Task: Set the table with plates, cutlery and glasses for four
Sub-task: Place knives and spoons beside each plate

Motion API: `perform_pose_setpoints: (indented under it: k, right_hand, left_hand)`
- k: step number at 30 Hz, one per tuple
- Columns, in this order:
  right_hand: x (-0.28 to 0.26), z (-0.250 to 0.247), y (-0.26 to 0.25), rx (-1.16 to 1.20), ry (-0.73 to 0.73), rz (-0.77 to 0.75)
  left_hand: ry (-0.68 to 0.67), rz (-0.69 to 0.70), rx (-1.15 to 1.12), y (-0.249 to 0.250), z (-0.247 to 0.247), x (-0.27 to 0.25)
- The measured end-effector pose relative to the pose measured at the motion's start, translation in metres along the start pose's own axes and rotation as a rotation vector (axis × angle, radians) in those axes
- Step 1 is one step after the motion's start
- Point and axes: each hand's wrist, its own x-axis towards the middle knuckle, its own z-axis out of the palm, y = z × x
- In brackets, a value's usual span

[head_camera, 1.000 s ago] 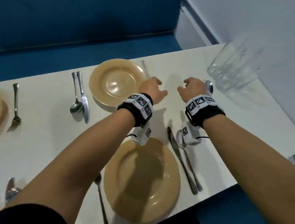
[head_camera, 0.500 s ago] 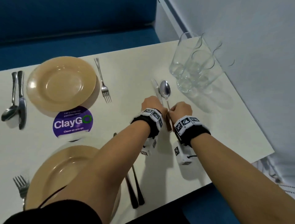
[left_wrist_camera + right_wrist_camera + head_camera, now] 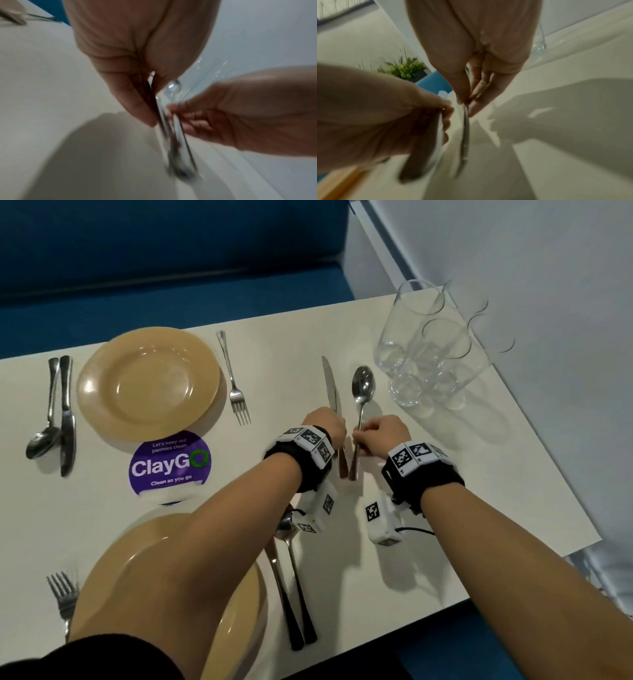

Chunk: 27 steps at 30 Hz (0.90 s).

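Note:
My left hand pinches the handle of a knife whose blade points away from me. Right beside it, my right hand pinches the handle of a spoon, bowl up and pointing away. Both pieces lie side by side, low on the white table; whether they touch it I cannot tell. In the left wrist view my fingers close on the knife handle. The spoon handle is pinched the same way in the right wrist view. Several clear glasses stand clustered just beyond the spoon.
A far tan plate has a fork on its right and a spoon and knife on its left. A near plate lies under my left arm, flanked by a fork and a knife and spoon. A purple sticker sits between the plates.
My hands came to the cutlery by the glasses and took hold of the knife and spoon. In the last half second the two pieces have spread slightly apart.

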Motion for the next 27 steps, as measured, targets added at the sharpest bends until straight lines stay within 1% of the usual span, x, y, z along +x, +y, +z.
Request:
perform_pose_setpoints:
  k: [2, 3, 4, 6, 7, 8, 10, 11, 13, 15, 16, 17, 19, 22, 25, 27]
  right_hand:
    - [-0.009, 0.009, -0.023, 0.220, -0.004, -0.018]
    - [-0.013, 0.016, -0.036, 0.288, -0.023, -0.030]
    - [-0.017, 0.025, -0.048, 0.329, -0.046, -0.050]
    - [-0.027, 0.047, -0.072, 0.352, -0.082, -0.091]
    - [-0.034, 0.060, -0.082, 0.360, -0.102, -0.113]
    - [-0.041, 0.075, -0.092, 0.379, -0.122, -0.134]
    - [-0.059, 0.107, -0.112, 0.366, -0.142, -0.174]
    - [-0.068, 0.124, -0.123, 0.305, -0.122, -0.210]
    - [-0.087, 0.158, -0.143, 0.094, -0.015, -0.316]
    - [-0.109, 0.193, -0.166, -0.123, 0.098, -0.459]
    - [-0.121, 0.211, -0.178, -0.233, 0.117, -0.540]
    - [-0.132, 0.230, -0.189, -0.349, 0.096, -0.610]
    - [-0.154, 0.269, -0.207, -0.531, 0.000, -0.714]
    - [-0.180, 0.321, -0.225, -0.719, -0.100, -0.810]
    - [-0.202, 0.355, -0.240, -0.898, -0.158, -0.825]
    - [-0.209, 0.371, -0.250, -0.931, -0.215, -0.822]
  left_hand:
    - [0.055, 0.029, -0.093, -0.011, -0.018, -0.011]
    - [0.069, 0.057, -0.122, -0.019, -0.027, -0.018]
    - [0.081, 0.076, -0.191, -0.028, -0.037, -0.022]
    - [0.056, 0.053, -0.372, -0.046, -0.058, -0.037]
    - [0.057, 0.039, -0.394, -0.058, -0.069, -0.045]
    - [0.086, 0.044, -0.370, -0.073, -0.080, -0.051]
    - [0.182, 0.082, -0.301, -0.111, -0.104, -0.062]
    - [0.218, 0.097, -0.257, -0.132, -0.118, -0.067]
    - [0.267, 0.111, -0.126, -0.176, -0.143, -0.081]
    - [0.296, 0.107, -0.026, -0.222, -0.169, -0.099]
    - [0.304, 0.122, 0.021, -0.245, -0.183, -0.107]
    - [0.315, 0.132, 0.069, -0.267, -0.195, -0.116]
    - [0.332, 0.137, 0.135, -0.311, -0.215, -0.134]
    - [0.320, 0.112, 0.201, -0.363, -0.238, -0.157]
    - [0.293, 0.063, 0.204, -0.399, -0.253, -0.175]
    - [0.303, 0.054, 0.130, -0.417, -0.262, -0.184]
